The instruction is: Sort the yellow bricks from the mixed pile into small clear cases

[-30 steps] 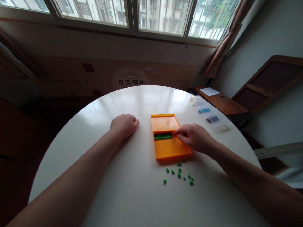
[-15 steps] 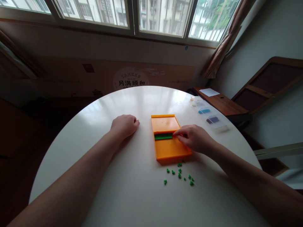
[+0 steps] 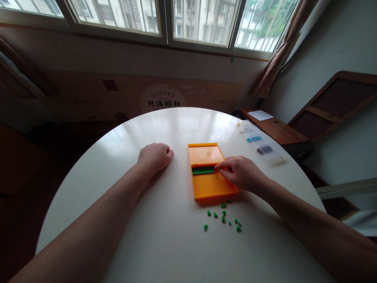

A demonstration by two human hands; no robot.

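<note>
An orange tray (image 3: 213, 188) lies on the white round table (image 3: 165, 236), a little right of the middle. Across it runs a strip of small green pieces (image 3: 203, 170) in a row. At the right end of that row, my right hand (image 3: 243, 171) has thumb and forefinger pinched together; whatever is between the fingertips is too small or hidden to name. My left hand (image 3: 154, 157) rests on the table as a closed fist, left of the tray and apart from it. Several loose green pieces (image 3: 223, 219) are scattered in front of the tray.
Clear plastic boxes (image 3: 260, 143) with blue, dark and pale contents stand at the table's right rim. Beyond them is a brown wooden surface (image 3: 282, 131) with a white paper (image 3: 260, 115) on it. A window (image 3: 200, 21) spans the far wall.
</note>
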